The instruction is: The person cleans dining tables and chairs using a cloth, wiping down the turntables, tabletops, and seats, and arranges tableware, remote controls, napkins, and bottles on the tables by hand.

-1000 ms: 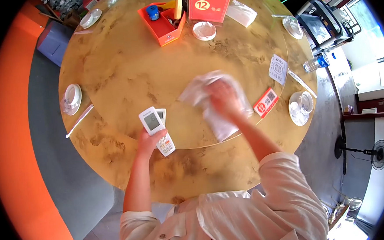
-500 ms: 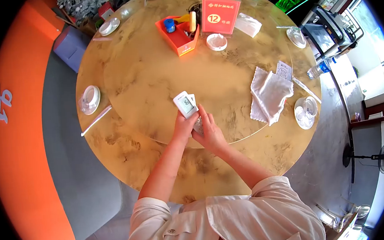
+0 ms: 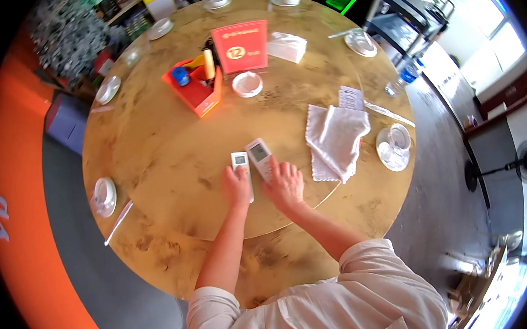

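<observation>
White left remote (image 3: 240,160) partly obscured by left hand (image 3: 236,189), right remote (image 3: 259,153) by right hand (image 3: 287,189) — cannot tell fingers' grip.

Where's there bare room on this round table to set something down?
The widest bare patch lies left of the left remote, bounded by the orange box and left dish stack. A smaller patch lies between the round white dish and white cloth. It's crowded right, around the cloth, card and cup, and at back around the red sign.
</observation>
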Action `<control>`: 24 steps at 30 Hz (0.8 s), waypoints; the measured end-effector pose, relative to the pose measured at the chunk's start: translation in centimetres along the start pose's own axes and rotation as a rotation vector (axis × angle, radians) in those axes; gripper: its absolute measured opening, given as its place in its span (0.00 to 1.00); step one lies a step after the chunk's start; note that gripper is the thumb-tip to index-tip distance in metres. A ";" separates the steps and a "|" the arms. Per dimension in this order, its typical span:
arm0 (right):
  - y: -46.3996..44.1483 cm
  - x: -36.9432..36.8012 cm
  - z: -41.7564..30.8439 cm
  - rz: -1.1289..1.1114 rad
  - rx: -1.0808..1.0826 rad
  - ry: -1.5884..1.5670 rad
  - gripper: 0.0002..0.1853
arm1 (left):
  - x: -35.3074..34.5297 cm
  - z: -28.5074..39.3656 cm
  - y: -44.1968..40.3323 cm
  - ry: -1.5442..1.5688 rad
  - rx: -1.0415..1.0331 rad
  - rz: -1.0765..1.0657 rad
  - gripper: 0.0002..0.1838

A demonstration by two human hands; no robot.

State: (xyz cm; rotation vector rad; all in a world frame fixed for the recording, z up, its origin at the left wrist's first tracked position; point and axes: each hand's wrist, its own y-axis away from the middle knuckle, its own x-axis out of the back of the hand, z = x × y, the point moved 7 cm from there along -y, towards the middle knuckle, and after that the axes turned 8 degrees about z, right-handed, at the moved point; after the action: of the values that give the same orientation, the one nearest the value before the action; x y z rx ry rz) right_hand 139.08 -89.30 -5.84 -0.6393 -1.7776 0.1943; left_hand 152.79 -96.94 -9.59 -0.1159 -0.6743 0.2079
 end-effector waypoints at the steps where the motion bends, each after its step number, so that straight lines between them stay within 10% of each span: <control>1: 0.0 0.1 -0.1 -0.020 0.020 -0.028 0.34 | 0.1 0.1 -0.1 -0.069 0.019 -0.002 0.11; 14: -8.2 0.9 20.5 -0.085 -0.325 0.191 0.34 | 6.4 1.9 7.9 -0.279 -0.434 0.017 0.30; 24: 4.8 2.0 6.6 -0.102 0.091 -0.089 0.26 | 7.5 -2.8 10.5 -0.645 -0.508 -0.078 0.31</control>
State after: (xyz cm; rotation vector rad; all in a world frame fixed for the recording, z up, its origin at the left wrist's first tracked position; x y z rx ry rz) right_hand 134.10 -82.98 -8.30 -0.4793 -1.8704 0.2354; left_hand 158.62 -85.13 -8.99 -0.5229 -1.3648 -0.0125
